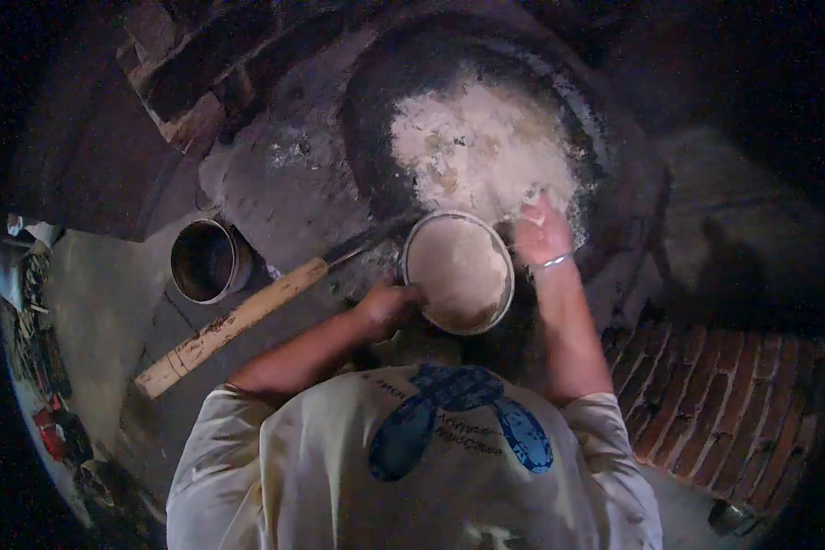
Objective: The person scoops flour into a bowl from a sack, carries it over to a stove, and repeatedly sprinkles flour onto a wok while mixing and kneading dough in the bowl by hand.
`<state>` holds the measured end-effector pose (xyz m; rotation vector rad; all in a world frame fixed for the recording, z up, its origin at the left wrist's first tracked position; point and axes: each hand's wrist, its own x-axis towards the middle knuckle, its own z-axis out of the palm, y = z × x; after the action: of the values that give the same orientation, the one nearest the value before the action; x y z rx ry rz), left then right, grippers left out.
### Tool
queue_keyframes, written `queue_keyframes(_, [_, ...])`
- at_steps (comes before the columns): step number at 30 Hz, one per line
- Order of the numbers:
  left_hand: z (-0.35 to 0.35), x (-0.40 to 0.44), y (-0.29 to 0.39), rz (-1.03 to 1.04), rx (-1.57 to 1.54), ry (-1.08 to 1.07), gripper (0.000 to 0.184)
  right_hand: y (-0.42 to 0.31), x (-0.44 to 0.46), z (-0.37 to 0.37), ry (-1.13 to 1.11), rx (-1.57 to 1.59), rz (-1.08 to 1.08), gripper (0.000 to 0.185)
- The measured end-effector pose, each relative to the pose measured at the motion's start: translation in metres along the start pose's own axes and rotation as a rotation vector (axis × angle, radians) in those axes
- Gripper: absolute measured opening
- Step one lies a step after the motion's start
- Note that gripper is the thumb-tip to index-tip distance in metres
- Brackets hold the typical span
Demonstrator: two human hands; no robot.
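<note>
Cream cloth closest in, the shirt [431, 504], and just beyond it the left grip [396, 307] is clenched on the near-left rim of the bowl [510, 291]. Round mouth facing up, so no long axis to speak of; pale inside, though whether that's powder or a mesh, can't tell. Off to the left, the wooden handle [234, 325] slants away, its far end pointing toward the bowl, and past its left side stands the bucket [247, 266].

Now the right grip [544, 234], a bracelet [556, 261] at its wrist: just right of the bowl and slightly farther out, right at the near-right edge of the powder [486, 151]. That's the relation to watch! Powder straight ahead of the bowl, right grip nearer to it than the left. Fingers bent and blurred, pale stuff on them; held or merely stuck on, can't tell. Around the powder, farthest out, curves the dark basin [362, 101].
</note>
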<state>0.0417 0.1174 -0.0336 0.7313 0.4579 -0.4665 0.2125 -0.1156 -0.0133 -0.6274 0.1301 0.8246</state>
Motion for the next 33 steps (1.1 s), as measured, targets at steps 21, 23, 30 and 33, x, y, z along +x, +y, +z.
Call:
queue_keyframes(21, [-0.010, 0.045, -0.021, -0.176, 0.080, -0.126, 0.016, -0.154, 0.038, 0.014, 0.446, -0.437, -0.508, 0.018])
queue_keyframes(23, [0.018, 0.017, 0.010, 0.086, 0.270, -0.048, 0.018, -0.157, 0.044, 0.032, 0.390, -0.437, -0.441, 0.029])
queue_keyframes(30, [0.002, 0.020, 0.007, -0.066, 0.293, 0.032, 0.037, -0.149, 0.069, 0.074, 0.657, -0.767, -0.492, 0.015])
queue_keyframes(33, [0.010, 0.010, 0.016, -0.090, 0.541, -0.006, 0.028, -0.144, 0.058, 0.072, 0.659, -0.706, -0.442, 0.019])
